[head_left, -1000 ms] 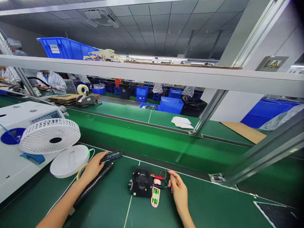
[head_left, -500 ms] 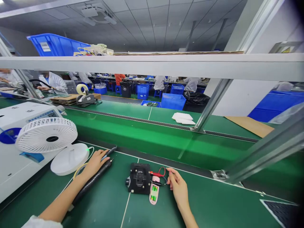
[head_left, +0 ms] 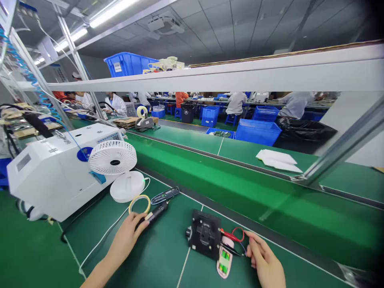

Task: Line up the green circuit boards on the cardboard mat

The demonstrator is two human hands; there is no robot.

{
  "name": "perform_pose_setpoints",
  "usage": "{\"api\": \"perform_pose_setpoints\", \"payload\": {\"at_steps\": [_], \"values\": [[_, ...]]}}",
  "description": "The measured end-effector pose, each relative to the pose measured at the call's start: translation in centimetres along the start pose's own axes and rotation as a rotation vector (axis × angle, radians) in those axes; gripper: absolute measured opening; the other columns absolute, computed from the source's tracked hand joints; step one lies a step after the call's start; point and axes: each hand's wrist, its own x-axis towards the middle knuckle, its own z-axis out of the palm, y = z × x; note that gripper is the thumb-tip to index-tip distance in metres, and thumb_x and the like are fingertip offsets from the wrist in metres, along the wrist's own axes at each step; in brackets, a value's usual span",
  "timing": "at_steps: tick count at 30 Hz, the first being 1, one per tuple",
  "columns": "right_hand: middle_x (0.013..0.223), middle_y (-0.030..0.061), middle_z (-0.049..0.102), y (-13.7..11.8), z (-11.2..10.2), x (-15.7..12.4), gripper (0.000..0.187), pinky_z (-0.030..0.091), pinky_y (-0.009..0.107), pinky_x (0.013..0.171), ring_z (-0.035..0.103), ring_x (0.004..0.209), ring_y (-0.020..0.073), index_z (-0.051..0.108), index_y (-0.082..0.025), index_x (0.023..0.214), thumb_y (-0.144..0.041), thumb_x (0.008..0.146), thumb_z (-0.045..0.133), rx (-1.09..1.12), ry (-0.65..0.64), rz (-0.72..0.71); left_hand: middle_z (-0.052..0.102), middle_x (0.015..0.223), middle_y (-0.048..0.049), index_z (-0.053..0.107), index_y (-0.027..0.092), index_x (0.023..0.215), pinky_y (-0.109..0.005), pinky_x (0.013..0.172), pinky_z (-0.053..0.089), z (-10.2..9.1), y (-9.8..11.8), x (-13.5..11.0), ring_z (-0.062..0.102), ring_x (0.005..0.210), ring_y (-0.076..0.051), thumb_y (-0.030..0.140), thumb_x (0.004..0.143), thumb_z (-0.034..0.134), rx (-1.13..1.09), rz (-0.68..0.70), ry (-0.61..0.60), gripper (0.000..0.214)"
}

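My left hand [head_left: 127, 236] is closed around the rear of a black electric screwdriver [head_left: 157, 212], whose tip points away to the right. Beyond it lie a yellow tape roll [head_left: 130, 208] and a dark, blue-edged elongated tool [head_left: 165, 195]. My right hand [head_left: 265, 258] pinches the loop of thin red and blue wires. The wires run to a red clip [head_left: 233, 235] and a black clip [head_left: 230, 249] at the right side of a black fixture block [head_left: 206, 236]. Partly under the clips lies a small pink oval device [head_left: 224, 262] with green cells in its open compartment.
A white fan [head_left: 127, 187] and a large white machine [head_left: 63, 176] stand at left. A green-faced channel [head_left: 210, 172] runs behind the bench, with white sheets [head_left: 277, 160] beyond. A shelf beam [head_left: 210, 78] crosses above; a metal post [head_left: 339, 146] rises at right.
The view has swung left. My left hand has drawn back from the blue-edged tool to the screwdriver's rear, uncovering the tape roll. My right hand stays at the wires.
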Motion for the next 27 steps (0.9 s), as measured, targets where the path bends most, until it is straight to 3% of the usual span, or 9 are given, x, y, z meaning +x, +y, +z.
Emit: {"api": "perform_pose_setpoints", "payload": {"at_steps": [2, 4, 8, 10, 13, 17, 22, 24, 27], "values": [[0.057, -0.0024, 0.049, 0.0, -0.1, 0.1, 0.084, 0.037, 0.023, 0.046, 0.040, 0.049, 0.0123, 0.060, -0.013, 0.112, -0.078, 0.059, 0.056, 0.014, -0.016, 0.003, 0.058, 0.109, -0.0069, 0.057, 0.024, 0.114, -0.036, 0.084, 0.049, -0.5, -0.3, 0.9, 0.062, 0.091, -0.022, 0.047, 0.094, 0.027, 0.003, -0.014, 0.024, 0.044], [0.057, -0.0023, 0.049, 0.0, -0.2, 0.3, 0.088, 0.037, 0.023, 0.045, 0.039, 0.048, 0.0126, 0.059, -0.012, 0.113, -0.079, 0.057, 0.058, 0.039, -0.027, 0.010, 0.060, 0.105, -0.0079, 0.062, 0.021, 0.102, -0.038, 0.081, 0.048, -1.2, -0.9, 2.2, 0.060, 0.089, -0.025, 0.045, 0.089, 0.038, 0.022, -0.010, 0.022, 0.036], [0.057, -0.0012, 0.051, 0.3, -0.4, 0.5, 0.089, 0.038, 0.024, 0.045, 0.041, 0.048, 0.0133, 0.060, -0.012, 0.111, -0.080, 0.054, 0.060, 0.034, -0.046, 0.024, 0.061, 0.067, -0.0039, 0.058, 0.022, 0.061, -0.035, 0.067, 0.045, -2.7, -2.0, 4.0, 0.058, 0.078, -0.027, 0.039, 0.079, 0.053, 0.038, 0.041, -0.029, 0.024], [0.057, -0.0010, 0.052, 0.4, -0.5, 0.5, 0.085, 0.038, 0.024, 0.044, 0.042, 0.047, 0.0133, 0.061, -0.012, 0.109, -0.079, 0.056, 0.059, 0.029, -0.038, 0.010, 0.058, 0.063, -0.0031, 0.055, 0.023, 0.061, -0.033, 0.064, 0.043, -3.4, -2.3, 4.3, 0.056, 0.073, -0.026, 0.037, 0.082, 0.049, 0.024, 0.067, -0.009, 0.026], [0.057, -0.0014, 0.051, 0.5, -0.3, 0.4, 0.079, 0.036, 0.023, 0.043, 0.042, 0.046, 0.0126, 0.061, -0.013, 0.109, -0.076, 0.062, 0.058, 0.040, -0.019, -0.024, 0.059, 0.068, -0.0045, 0.056, 0.022, 0.071, -0.035, 0.065, 0.042, -3.8, -1.9, 3.9, 0.055, 0.072, -0.026, 0.037, 0.089, 0.036, -0.010, 0.049, 0.115, 0.031], [0.057, -0.0022, 0.050, 0.4, -0.1, 0.2, 0.081, 0.035, 0.022, 0.043, 0.040, 0.046, 0.0119, 0.059, -0.013, 0.111, -0.078, 0.063, 0.056, 0.034, -0.029, -0.028, 0.063, 0.090, -0.0087, 0.058, 0.021, 0.084, -0.042, 0.080, 0.043, -1.4, 1.1, 1.0, 0.053, 0.089, -0.027, 0.043, 0.095, 0.026, -0.090, 0.099, 0.287, 0.040], [0.058, -0.0017, 0.050, 0.5, -0.3, 0.4, 0.085, 0.037, 0.023, 0.044, 0.041, 0.049, 0.0130, 0.059, -0.013, 0.112, -0.080, 0.060, 0.055, 0.016, -0.033, -0.001, 0.066, 0.079, -0.0005, 0.063, 0.027, 0.076, -0.032, 0.076, 0.046, 4.1, 5.0, -4.3, 0.054, 0.082, -0.021, 0.049, 0.092, 0.044, -0.165, 0.360, 0.098, 0.033], [0.057, -0.0012, 0.051, 0.5, -0.5, 0.5, 0.087, 0.039, 0.023, 0.045, 0.042, 0.049, 0.0135, 0.059, -0.012, 0.112, -0.080, 0.057, 0.057, 0.013, -0.047, 0.017, 0.067, 0.084, -0.0018, 0.064, 0.027, 0.079, -0.033, 0.079, 0.047, 5.2, 4.9, -5.2, 0.056, 0.087, -0.021, 0.042, 0.091, 0.051, -0.127, 0.385, 0.079, 0.024], [0.057, -0.0010, 0.051, 0.3, -0.5, 0.7, 0.091, 0.039, 0.024, 0.044, 0.042, 0.048, 0.0136, 0.059, -0.012, 0.113, -0.080, 0.052, 0.060, 0.022, -0.062, 0.051, 0.066, 0.108, -0.0055, 0.068, 0.032, 0.098, -0.043, 0.092, 0.044, 4.7, 3.0, -4.5, 0.053, 0.106, -0.027, 0.033, 0.089, 0.055, 0.049, 0.315, 0.242, 0.016]]}}
